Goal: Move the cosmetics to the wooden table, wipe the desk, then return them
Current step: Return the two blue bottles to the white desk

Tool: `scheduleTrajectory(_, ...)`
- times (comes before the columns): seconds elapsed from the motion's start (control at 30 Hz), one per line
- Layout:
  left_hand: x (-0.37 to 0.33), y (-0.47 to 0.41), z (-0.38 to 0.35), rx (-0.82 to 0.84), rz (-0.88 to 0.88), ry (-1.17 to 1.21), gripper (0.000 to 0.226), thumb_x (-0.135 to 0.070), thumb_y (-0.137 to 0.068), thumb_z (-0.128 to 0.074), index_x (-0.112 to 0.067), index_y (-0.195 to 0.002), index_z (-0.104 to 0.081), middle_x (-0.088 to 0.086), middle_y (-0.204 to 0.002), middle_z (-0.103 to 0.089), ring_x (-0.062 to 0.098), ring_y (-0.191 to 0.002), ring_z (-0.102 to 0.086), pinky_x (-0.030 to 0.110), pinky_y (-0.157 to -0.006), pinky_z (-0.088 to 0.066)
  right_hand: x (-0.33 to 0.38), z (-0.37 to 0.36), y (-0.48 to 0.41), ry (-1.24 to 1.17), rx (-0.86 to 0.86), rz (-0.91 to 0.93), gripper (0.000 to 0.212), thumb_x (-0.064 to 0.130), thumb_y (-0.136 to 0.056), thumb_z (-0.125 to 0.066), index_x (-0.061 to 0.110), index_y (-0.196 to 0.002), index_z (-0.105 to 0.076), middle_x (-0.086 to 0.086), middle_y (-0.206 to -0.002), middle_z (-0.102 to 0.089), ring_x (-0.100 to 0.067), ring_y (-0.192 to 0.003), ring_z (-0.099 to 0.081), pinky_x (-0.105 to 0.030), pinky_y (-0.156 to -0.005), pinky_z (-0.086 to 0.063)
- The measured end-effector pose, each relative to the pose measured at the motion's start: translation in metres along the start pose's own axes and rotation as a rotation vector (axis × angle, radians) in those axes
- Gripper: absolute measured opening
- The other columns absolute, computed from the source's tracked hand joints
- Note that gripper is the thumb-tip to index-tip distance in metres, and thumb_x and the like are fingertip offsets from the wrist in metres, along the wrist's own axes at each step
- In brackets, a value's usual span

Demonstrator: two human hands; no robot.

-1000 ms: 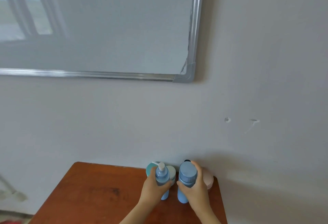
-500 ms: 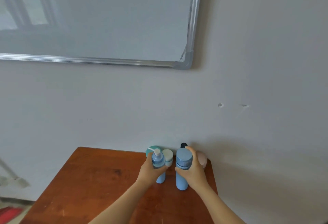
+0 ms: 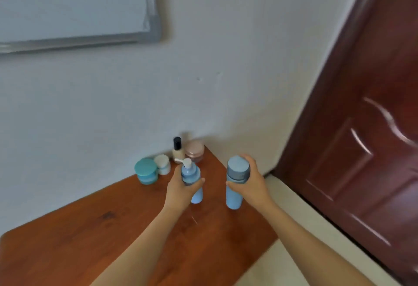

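1. Over the right side of the wooden table (image 3: 90,240), the left hand (image 3: 178,189) is curling around the middle of a blue pump bottle (image 3: 191,173), with the thumb lying across its front and the fingers hiding behind it.
2. Just beside it, the right hand (image 3: 252,184) is wrapping around a taller blue bottle (image 3: 234,197) right under its grey-blue cap, covering much of the upper body.
3. Both bottles are standing upright and apart from each other. Motion blur is making it impossible to tell whether their bases are touching the wood.
4. Behind the hands, against the wall, four more cosmetics are sitting on the table's far corner: a teal jar (image 3: 146,170), a small white jar (image 3: 162,164), a pale bottle with a black cap (image 3: 177,150) and a pink jar (image 3: 194,151). The pump head is partly overlapping the pale bottle.
5. Farther out, a whiteboard (image 3: 67,2) is hanging on the wall, cut off at the top and left, and a dark red door (image 3: 373,127) is running out of frame on the right, all smeared by blur.
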State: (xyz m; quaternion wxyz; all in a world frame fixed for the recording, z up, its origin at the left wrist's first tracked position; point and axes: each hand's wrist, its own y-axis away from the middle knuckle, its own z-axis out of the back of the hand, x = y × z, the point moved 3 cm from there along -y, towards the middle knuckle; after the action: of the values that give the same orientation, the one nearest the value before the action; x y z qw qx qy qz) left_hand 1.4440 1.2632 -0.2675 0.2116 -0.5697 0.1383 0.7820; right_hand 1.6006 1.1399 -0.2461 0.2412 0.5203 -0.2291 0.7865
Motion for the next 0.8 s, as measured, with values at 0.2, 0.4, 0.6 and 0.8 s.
scheduleTrajectory(0.2,-0.021,0.06,-0.062,0.317,-0.066,0.084,0.037,-0.016,-0.071,-0.076,-0.023,-0.099,-0.053,-0.01,-0.084,-0.059,0.009,-0.077,-0.056,0.025,-0.07,-0.044,-0.011,0.064,0.13,0.074,-0.269,-0.14,0.077,0.006,-0.067,-0.079,0.033,-0.124,-0.033,0.028,-0.109,-0.045,0.002,-0.098,-0.053,-0.011,-0.08,-0.043)
scheduleTrajectory(0.4,-0.06,0.14,-0.14,0.657,-0.113,0.16,0.036,-0.011,-0.073,-0.074,-0.032,-0.09,-0.051,-0.011,-0.087,-0.06,0.005,-0.079,-0.059,0.019,-0.067,-0.044,-0.022,0.147,0.257,0.152,-0.554,-0.337,0.08,0.004,-0.067,-0.078,0.029,-0.128,-0.033,0.019,-0.106,-0.05,-0.013,-0.099,-0.053,-0.025,-0.082,-0.043)
scheduleTrajectory(0.6,-0.088,0.24,-0.205,0.916,-0.204,0.105,0.037,-0.011,-0.073,-0.073,-0.037,-0.083,-0.049,-0.015,-0.082,-0.059,0.001,-0.074,-0.057,0.01,-0.059,-0.043,-0.028,0.202,0.387,0.11,-0.819,-0.436,0.079,0.003,-0.068,-0.077,0.026,-0.13,-0.033,0.018,-0.102,-0.051,-0.015,-0.096,-0.055,-0.028,-0.08,-0.043)
scheduleTrajectory(0.8,-0.118,0.375,-0.275,1.102,-0.248,0.076,0.031,-0.012,-0.072,-0.073,-0.026,-0.092,-0.054,-0.006,-0.086,-0.062,0.013,-0.079,-0.059,0.023,-0.068,-0.046,-0.038,0.251,0.533,0.081,-0.989,-0.486,0.073,0.001,-0.067,-0.077,0.039,-0.112,-0.036,0.015,-0.104,-0.054,-0.01,-0.092,-0.057,-0.019,-0.076,-0.044)
